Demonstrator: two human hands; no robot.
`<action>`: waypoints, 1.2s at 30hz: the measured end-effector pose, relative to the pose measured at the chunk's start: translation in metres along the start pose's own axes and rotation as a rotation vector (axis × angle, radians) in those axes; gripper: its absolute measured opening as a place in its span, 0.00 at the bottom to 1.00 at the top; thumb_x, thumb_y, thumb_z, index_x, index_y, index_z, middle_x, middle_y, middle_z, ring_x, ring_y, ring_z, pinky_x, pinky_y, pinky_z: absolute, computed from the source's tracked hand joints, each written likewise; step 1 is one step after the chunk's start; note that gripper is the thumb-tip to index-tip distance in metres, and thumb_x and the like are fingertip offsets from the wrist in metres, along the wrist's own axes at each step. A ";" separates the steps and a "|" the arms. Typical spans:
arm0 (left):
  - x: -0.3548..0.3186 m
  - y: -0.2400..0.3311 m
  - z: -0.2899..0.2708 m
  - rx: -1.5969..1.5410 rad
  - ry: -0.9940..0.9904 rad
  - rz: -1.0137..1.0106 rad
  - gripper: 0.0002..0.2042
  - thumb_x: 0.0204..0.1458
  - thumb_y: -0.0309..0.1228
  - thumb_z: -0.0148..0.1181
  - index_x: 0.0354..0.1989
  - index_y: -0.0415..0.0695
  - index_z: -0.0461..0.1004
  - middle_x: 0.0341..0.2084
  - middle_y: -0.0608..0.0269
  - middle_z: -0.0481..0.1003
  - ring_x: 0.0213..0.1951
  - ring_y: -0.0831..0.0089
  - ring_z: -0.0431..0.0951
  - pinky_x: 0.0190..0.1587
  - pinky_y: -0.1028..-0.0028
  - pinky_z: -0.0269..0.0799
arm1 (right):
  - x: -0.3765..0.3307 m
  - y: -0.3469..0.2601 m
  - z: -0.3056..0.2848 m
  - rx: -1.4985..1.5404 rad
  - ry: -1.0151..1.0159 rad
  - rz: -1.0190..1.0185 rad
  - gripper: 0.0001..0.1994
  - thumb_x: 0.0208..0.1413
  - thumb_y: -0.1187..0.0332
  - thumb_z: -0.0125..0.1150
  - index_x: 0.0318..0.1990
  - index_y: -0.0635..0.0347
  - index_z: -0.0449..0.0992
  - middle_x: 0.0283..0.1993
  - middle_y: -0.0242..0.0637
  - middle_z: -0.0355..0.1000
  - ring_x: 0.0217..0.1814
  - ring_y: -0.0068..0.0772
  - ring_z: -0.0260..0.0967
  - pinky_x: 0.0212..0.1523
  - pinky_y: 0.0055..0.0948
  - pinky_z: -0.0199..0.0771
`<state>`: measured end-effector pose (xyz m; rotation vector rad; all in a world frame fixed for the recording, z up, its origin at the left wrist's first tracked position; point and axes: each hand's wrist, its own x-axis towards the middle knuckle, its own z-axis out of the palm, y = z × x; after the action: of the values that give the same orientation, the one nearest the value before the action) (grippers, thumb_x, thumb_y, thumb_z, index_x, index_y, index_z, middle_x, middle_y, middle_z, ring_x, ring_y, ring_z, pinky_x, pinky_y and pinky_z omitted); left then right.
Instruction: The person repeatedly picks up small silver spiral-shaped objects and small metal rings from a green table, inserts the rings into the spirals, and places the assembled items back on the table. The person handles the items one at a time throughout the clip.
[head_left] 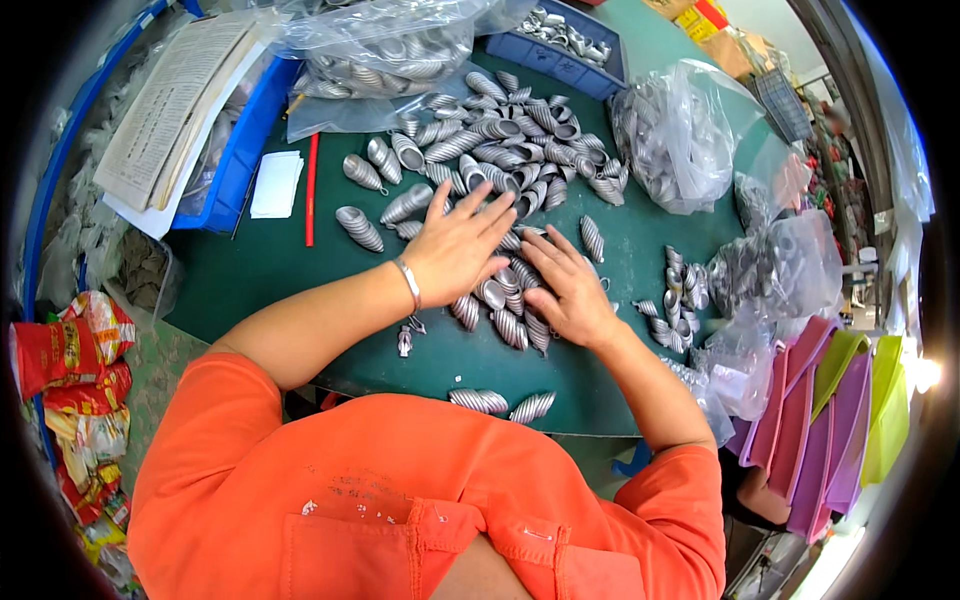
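Observation:
A heap of grey, spirally ribbed hollow pieces (pixel 525 150) covers the middle of the green table (pixel 270 290). My left hand (pixel 455 245) lies over the near left part of this heap, its fingers spread and pointing up to the right. To its right, my right hand (pixel 572 290) rests on the pieces with its fingers stretched out. Between and below my hands lies a smaller cluster of ribbed pieces (pixel 490 292), partly covered by them. Neither hand is closed round a piece. A small silver figure-shaped part (pixel 404 342) lies below my left wrist.
Clear bags of grey pieces (pixel 680 145) stand around the heap. At the back is a blue-grey bin (pixel 560 55); at the left, a blue tray (pixel 235 160) with papers (pixel 170 110). Two ribbed pieces (pixel 480 401) lie by the front edge. Coloured plastic bins (pixel 815 420) stand right.

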<state>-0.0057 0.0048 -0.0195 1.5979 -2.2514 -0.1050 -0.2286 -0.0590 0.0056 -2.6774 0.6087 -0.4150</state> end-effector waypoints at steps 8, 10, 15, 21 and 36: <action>0.002 0.001 -0.005 -0.306 0.086 -0.129 0.24 0.51 0.33 0.60 0.57 0.44 0.66 0.64 0.51 0.58 0.65 0.55 0.56 0.64 0.41 0.39 | 0.064 0.090 -0.011 -0.284 0.333 0.182 0.17 0.42 0.81 0.60 0.42 0.58 0.77 0.39 0.43 0.71 0.44 0.49 0.67 0.44 0.40 0.69; -0.007 0.007 -0.019 -0.397 0.109 -0.198 0.22 0.51 0.33 0.59 0.55 0.43 0.68 0.62 0.51 0.60 0.64 0.55 0.58 0.65 0.45 0.40 | 0.067 0.097 -0.011 -0.280 0.312 0.181 0.19 0.40 0.81 0.63 0.44 0.58 0.76 0.39 0.41 0.71 0.43 0.47 0.68 0.44 0.38 0.70; -0.021 0.013 -0.037 -0.682 0.298 -0.222 0.15 0.49 0.27 0.61 0.47 0.40 0.73 0.52 0.53 0.69 0.55 0.58 0.69 0.58 0.63 0.61 | 0.048 0.088 -0.011 0.631 0.375 0.432 0.19 0.45 0.80 0.66 0.47 0.62 0.74 0.42 0.34 0.74 0.43 0.30 0.72 0.43 0.28 0.73; -0.011 0.020 -0.037 -0.810 0.291 -0.139 0.13 0.47 0.21 0.61 0.43 0.38 0.74 0.45 0.55 0.73 0.49 0.62 0.73 0.53 0.68 0.67 | 0.020 0.021 -0.025 1.175 0.396 0.337 0.18 0.48 0.85 0.62 0.48 0.68 0.72 0.50 0.40 0.73 0.49 0.28 0.72 0.52 0.26 0.72; -0.015 0.004 -0.019 -0.752 0.304 -0.189 0.09 0.48 0.21 0.60 0.39 0.38 0.75 0.41 0.55 0.75 0.45 0.62 0.76 0.48 0.69 0.70 | 0.003 -0.011 -0.009 2.183 0.411 0.633 0.18 0.66 0.57 0.45 0.48 0.66 0.68 0.37 0.48 0.73 0.32 0.35 0.73 0.32 0.28 0.76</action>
<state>0.0013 0.0235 -0.0045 1.2841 -1.5480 -0.6300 -0.2257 -0.0535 0.0187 -0.3072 0.4709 -0.7350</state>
